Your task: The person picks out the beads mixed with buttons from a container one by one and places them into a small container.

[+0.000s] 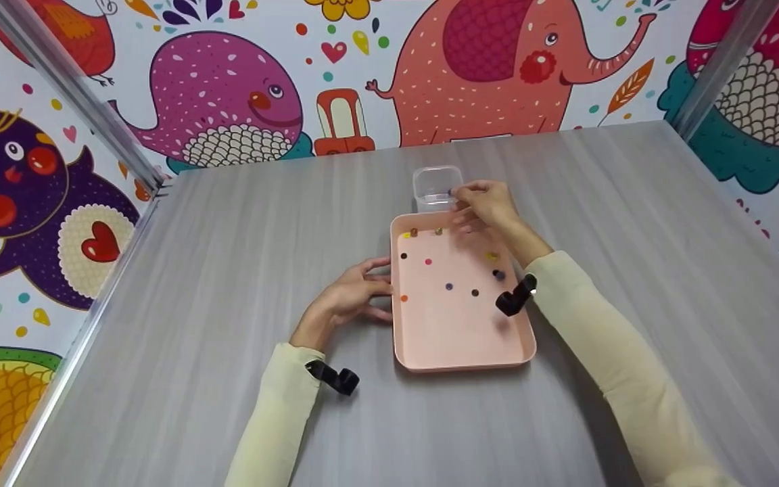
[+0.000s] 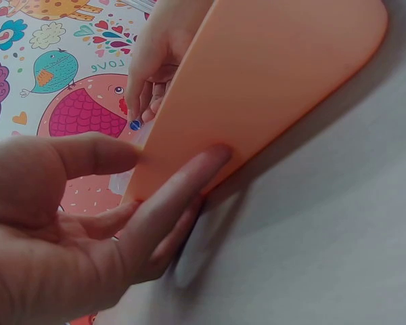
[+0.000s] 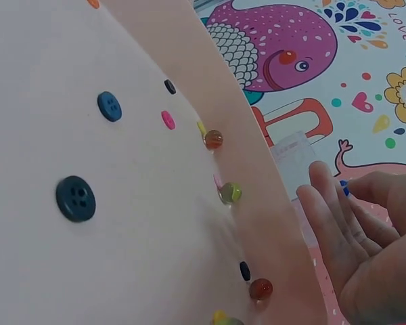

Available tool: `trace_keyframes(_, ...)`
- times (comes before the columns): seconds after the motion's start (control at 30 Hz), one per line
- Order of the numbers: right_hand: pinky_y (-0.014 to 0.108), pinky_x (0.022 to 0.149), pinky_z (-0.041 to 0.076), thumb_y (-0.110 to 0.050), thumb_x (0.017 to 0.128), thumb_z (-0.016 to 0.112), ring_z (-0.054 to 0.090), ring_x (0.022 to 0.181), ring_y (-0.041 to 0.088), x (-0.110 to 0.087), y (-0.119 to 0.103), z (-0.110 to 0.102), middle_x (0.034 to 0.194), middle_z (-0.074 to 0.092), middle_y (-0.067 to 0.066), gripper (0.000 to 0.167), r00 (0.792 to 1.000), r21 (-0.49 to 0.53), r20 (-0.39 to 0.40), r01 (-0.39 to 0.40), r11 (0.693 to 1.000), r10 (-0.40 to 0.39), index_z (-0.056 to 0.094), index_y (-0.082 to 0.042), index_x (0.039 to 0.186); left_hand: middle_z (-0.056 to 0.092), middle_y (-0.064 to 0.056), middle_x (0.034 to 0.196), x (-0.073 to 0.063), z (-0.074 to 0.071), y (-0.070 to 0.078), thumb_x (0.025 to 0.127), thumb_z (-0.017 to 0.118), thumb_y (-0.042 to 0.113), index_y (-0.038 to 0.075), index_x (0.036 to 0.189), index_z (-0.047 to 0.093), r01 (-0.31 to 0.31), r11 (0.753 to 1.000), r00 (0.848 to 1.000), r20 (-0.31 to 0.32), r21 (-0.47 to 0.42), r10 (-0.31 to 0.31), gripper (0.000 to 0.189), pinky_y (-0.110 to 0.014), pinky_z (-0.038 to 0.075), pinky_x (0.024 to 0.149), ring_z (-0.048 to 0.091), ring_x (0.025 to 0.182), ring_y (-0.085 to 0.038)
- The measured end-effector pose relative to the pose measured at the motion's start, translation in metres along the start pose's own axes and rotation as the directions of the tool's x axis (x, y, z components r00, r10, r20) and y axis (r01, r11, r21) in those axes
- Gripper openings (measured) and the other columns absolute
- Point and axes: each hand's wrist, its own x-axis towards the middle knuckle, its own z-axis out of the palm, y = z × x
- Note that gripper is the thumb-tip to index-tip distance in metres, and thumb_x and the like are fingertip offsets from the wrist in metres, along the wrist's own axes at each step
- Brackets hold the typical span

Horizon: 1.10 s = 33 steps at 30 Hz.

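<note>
A shallow pink tray [image 1: 457, 338] holds scattered buttons and marbles. My left hand [image 1: 356, 294] rests its fingertips on the tray's left outer wall, as the left wrist view also shows. Beyond the tray's far rim, my right hand [image 1: 487, 203] pinches a small blue marble [image 2: 135, 125] between thumb and fingertip. That hand hovers at the right edge of a clear plastic box [image 1: 438, 181], which stands against the far end of the tray. In the right wrist view, a dark button [image 3: 76, 199], a blue button [image 3: 109, 106] and an orange-brown marble [image 3: 214, 139] lie inside the tray.
The grey wood-grain table [image 1: 261, 237] runs back to a wall panel printed with cartoon animals [image 1: 477, 74]. Metal frame posts [image 1: 72, 88] stand at both far corners. A black camera mount [image 1: 516, 295] on the right wrist hangs over the tray's right side.
</note>
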Motion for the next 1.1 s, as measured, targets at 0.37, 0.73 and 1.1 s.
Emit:
trace_keyframes(0.37, 0.038, 0.066, 0.065, -0.027, 0.099, 0.063, 0.071, 0.060, 0.012, 0.0033, -0.0006, -0.0038, 0.086, 0.071, 0.005, 0.034, 1.000, 0.011, -0.003, 0.010, 1.000, -0.010, 0.064, -0.004, 0.124, 0.055, -0.019, 0.143, 0.0001, 0.0002, 0.0004, 0.095, 0.058, -0.002, 0.013, 0.154, 0.033, 0.010, 1.000, 1.000, 0.001, 0.008, -0.010, 0.066, -0.044, 0.065, 0.076, 0.066, 0.108, -0.025)
trace_keyframes(0.73, 0.042, 0.072, 0.065, -0.024, 0.100, 0.063, 0.070, 0.061, 0.012, -0.0001, 0.0016, -0.0016, 0.087, 0.070, 0.006, 0.030, 0.999, -0.014, -0.015, 0.048, 0.999, -0.048, 0.067, -0.004, 0.122, 0.055, -0.021, 0.141, -0.0014, 0.0006, 0.0004, 0.095, 0.058, -0.003, 0.011, 0.154, 0.033, 0.005, 1.000, 1.000, 0.001, -0.005, -0.005, 0.065, -0.045, 0.065, 0.075, 0.066, 0.108, -0.026)
trace_keyframes(1.1, 0.044, 0.075, 0.064, -0.020, 0.100, 0.062, 0.071, 0.061, 0.015, 0.0009, 0.0023, 0.0003, 0.086, 0.071, 0.007, 0.028, 0.998, -0.008, -0.035, 0.047, 0.999, -0.047, 0.068, -0.004, 0.122, 0.052, -0.023, 0.145, -0.0007, 0.0015, 0.0012, 0.093, 0.059, -0.005, 0.007, 0.155, 0.030, -0.002, 1.000, 1.000, 0.002, -0.017, 0.002, 0.069, -0.041, 0.065, 0.070, 0.065, 0.107, -0.024)
